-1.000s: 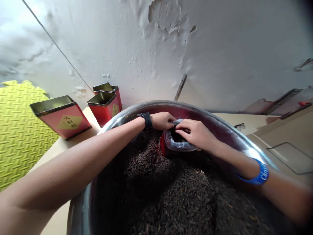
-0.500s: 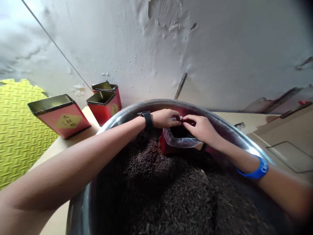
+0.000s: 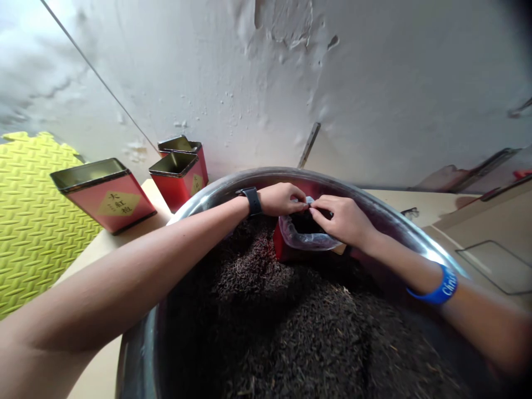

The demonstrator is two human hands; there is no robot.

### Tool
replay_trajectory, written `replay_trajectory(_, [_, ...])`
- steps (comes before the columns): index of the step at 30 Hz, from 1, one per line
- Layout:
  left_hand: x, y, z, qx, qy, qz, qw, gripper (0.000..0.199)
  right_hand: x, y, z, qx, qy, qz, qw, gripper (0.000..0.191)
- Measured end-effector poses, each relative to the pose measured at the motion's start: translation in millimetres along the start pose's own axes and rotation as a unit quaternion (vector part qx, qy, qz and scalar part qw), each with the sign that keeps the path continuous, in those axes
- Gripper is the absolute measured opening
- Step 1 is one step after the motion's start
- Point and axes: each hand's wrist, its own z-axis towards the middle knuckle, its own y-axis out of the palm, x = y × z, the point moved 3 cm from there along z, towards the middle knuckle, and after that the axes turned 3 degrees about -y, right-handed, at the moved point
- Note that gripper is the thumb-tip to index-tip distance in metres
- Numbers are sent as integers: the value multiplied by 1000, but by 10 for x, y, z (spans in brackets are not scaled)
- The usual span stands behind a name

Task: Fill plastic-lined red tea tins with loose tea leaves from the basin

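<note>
A red tea tin (image 3: 283, 247) stands in the dark loose tea leaves (image 3: 324, 327) that fill a large metal basin (image 3: 239, 176). A clear plastic bag (image 3: 310, 241) lines the tin, its edge folded out over the front rim, with dark leaves inside. At the tin's far side my left hand (image 3: 282, 199) pinches the bag's edge between thumb and fingers. My right hand (image 3: 347, 221) pinches the same edge, fingertips nearly touching those of the left. Both hands partly cover the tin's rim.
Three open red tins stand left of the basin: a near one (image 3: 110, 202), a middle one (image 3: 172, 185) and one behind (image 3: 201, 158). Yellow foam matting (image 3: 33, 221) lies further left. Behind rises a peeling wall (image 3: 166, 83). Glasses (image 3: 410, 213) and a cardboard box (image 3: 490, 221) are at right.
My fingertips have come slightly closer together on the bag's far edge. The whole view has shifted a little; the tins and basin keep their places.
</note>
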Motion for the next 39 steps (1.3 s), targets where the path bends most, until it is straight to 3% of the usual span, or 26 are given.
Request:
replay_trajectory(5, [34, 16, 7, 3, -14, 34, 999, 26, -28, 32, -12, -48, 8, -70, 996, 23])
replay_trajectory(14, [28, 28, 20, 12, -21, 50, 998, 23, -70, -18, -28, -81, 22, -185, 979, 25])
replay_trajectory(24, [-47, 23, 15, -31, -35, 55, 997, 31, 97, -43, 2, -56, 56, -61, 995, 26])
replay_trajectory(39, [-5, 23, -2, -8, -49, 51, 997, 30, 64, -59, 4, -31, 32, 7, 999, 21])
